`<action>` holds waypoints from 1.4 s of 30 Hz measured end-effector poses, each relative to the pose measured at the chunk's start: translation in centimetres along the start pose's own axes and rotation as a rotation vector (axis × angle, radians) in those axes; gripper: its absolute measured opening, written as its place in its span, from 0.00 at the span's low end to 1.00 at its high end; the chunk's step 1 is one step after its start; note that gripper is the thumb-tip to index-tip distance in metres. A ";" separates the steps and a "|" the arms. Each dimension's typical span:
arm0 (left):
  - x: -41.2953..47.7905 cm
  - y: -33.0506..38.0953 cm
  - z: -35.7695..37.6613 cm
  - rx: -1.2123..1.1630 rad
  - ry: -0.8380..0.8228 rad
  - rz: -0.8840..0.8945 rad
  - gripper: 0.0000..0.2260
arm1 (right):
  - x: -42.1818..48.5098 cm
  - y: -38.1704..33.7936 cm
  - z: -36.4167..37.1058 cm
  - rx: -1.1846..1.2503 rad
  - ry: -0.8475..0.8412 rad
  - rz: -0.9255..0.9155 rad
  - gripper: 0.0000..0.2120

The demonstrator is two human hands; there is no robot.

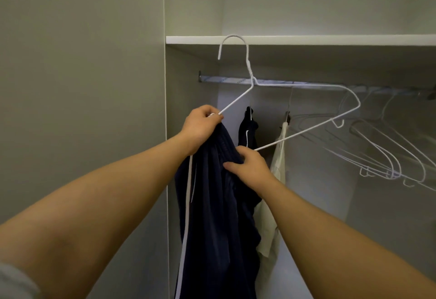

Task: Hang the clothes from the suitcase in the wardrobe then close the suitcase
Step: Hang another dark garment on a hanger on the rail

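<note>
While holding hanger (250,70) clear of rail (224,79), grips its left corner in curled left hand (203,126) and pinches trousers (212,204) against lower wire with right hand (247,166). Lets trousers hang below both hands, before wardrobe (306,40). Carries hook (232,36) higher than rail, tip leftward; likely calls for lowering hook over rail, best led with nearer left hand.

The silver metal rail (224,80) across the middle of the frame is bare at its left end, between the grey wardrobe side panel (188,114) and a dark navy garment (247,133) hanging at centre. A cream garment (278,162) hangs just right of it; a bunch of empty white wire hangers (392,175) crowds the right. The white shelf board (330,40) sits close above. The lower centre is filled by navy white-striped trousers (212,204) on a held white wire hanger (249,69).
</note>
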State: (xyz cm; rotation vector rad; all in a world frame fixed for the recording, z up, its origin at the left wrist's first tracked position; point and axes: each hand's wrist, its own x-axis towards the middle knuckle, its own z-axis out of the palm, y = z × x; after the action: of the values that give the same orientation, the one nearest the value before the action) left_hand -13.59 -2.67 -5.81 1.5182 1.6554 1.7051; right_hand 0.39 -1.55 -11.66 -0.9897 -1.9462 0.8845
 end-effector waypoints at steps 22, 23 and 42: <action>0.2 1.5 -7.5 0.836 0.052 0.591 0.12 | -0.8 2.3 -2.4 -0.824 -0.323 0.132 0.08; 0.3 1.3 -8.0 0.874 0.048 0.600 0.12 | -0.6 2.1 -2.7 -0.860 -0.286 0.119 0.10; -1.8 -2.4 -14.1 1.170 0.026 0.631 0.13 | -1.2 2.1 -10.5 -1.114 0.059 0.048 0.12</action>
State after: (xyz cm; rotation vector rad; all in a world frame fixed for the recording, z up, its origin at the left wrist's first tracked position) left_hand -25.51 -10.81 -5.34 2.7342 2.5641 0.8540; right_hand 10.48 0.85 -8.88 -1.6199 -2.3523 -0.3226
